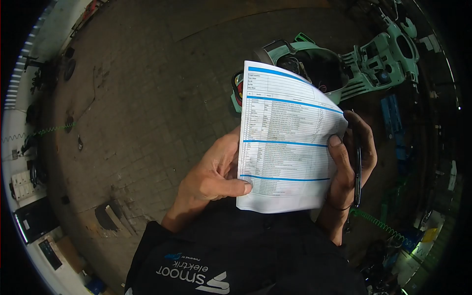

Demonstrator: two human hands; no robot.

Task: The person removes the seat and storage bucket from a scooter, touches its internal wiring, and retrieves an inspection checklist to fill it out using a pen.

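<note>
A printed checklist sheet (pixel 290 142) with blue bands and rows of small text is held up in front of my chest, its top right side bending away. My left hand (pixel 214 172) grips the lower left edge, thumb on the front and fingers behind. On the other side, my right hand (pixel 351 152) pinches the right edge with the thumb on the printed face. A dark pen (pixel 358 172) also sits in my right hand, upright along the palm. Handwritten marks run down the sheet's right part, too small to read.
Beyond the paper stands a mint-green scooter body (pixel 383 64) with its under-seat compartment exposed. A green coiled hose (pixel 378 223) hangs at lower right. At lower left lies a dark monitor-like panel (pixel 35 220). The tiled floor (pixel 132 98) is stained.
</note>
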